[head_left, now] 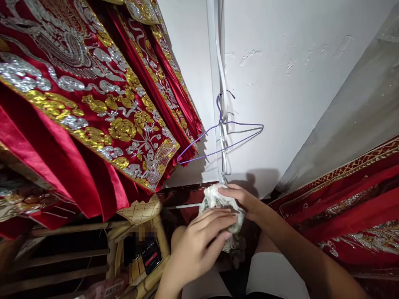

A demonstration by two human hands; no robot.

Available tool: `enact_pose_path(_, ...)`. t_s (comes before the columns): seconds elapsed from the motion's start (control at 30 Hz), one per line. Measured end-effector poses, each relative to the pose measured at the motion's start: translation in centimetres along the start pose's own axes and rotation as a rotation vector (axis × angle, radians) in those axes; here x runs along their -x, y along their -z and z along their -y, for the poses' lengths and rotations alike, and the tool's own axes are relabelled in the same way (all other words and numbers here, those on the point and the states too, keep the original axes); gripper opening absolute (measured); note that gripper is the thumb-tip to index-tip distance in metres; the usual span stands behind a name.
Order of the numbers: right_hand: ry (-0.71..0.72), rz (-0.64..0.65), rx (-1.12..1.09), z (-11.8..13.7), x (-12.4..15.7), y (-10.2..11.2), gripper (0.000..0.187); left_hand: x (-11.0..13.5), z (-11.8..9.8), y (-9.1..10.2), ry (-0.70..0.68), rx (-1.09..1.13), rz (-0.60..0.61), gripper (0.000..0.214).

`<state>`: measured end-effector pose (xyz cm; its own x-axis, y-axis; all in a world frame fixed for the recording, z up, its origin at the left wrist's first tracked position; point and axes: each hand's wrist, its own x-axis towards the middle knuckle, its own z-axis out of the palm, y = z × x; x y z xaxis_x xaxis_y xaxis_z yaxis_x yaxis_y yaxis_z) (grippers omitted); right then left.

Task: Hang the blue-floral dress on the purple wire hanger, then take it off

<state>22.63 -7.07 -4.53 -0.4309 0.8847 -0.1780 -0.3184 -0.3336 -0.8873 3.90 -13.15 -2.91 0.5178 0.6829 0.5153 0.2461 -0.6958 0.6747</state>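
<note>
A crumpled white and pale green cloth (218, 195) is bunched between my two hands above my lap. My left hand (204, 238) lies across its front, fingers curved over the folds and thumb pressed below them. At the cloth's upper right, my right hand (243, 198) grips it with the thumb on top; its other fingers are mostly hidden behind. Lower folds hang down between my knees. Beyond the hands, a purple wire hanger (221, 121) hangs tilted on a white strap (220, 62) against the wall.
Red sequined hangings (124, 120) fill the left side. Below them stand a bamboo seat or rack (165, 236) and a phone (151, 254) lying on it. On the right, red embroidered fabric (349, 216) lies beneath clear plastic sheeting (352, 104). A white wall (280, 95) stands ahead.
</note>
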Motion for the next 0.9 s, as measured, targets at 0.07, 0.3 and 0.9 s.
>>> enact_pose_path(0.07,-0.056,0.064,0.006,1.2,-0.1,0.0,0.029,0.3,1.2,0.7,-0.031,0.023,-0.228,0.043)
enact_pose_path(0.3,-0.047,0.222,0.451,6.4,1.9,0.2,0.016,-2.8,5.9,1.2,0.167,0.386,-0.027,0.047)
enact_pose_path(0.9,0.343,-0.499,1.392,7.0,-4.7,12.0,0.028,-3.6,9.6,6.5,0.554,-0.661,0.309,0.028)
